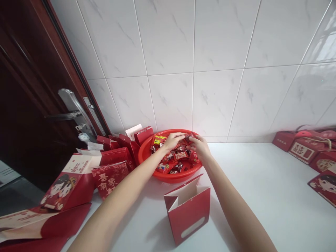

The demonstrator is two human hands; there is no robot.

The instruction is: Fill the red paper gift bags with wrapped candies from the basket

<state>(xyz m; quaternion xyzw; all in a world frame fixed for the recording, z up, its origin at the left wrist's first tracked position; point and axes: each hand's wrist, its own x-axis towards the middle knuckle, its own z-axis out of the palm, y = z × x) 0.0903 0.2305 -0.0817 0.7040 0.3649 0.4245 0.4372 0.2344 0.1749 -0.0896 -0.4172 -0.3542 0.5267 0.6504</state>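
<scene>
Pale marbled tiles (170,45) rise behind a white tabletop (252,182), and against their foot sits a red plastic basket (168,179) of wrapped sweets (180,155), mostly red and dark, with a yellow packet (159,140) near its back left. Both hands are over the basket, meeting toward its back right. The left hand (173,140) reaches in with its fingers nearly straight and close together, tips pointing at the right hand; I cannot tell whether they grip anything. The right hand (201,147) has its fingers bent inward, partly closed, with dark wrappers at their tips; whether one is pinched or only touched does not show. Picking sweets out of the pile looks to be the step in hand, so the next move calls for a sure pinch on the chosen pieces and a lift clear of the rim. Nearer the person, between the forearms, a red paper box (189,217) stands upright, its top open and its inside pale. More red boxes (110,178) crowd the left of the basket, some upright and open, some tilted. Far to the right lie other red cartons (301,151), one with a cord. Beyond the left-hand boxes is a dark wooden door (23,70) with a metal handle (70,114).
</scene>
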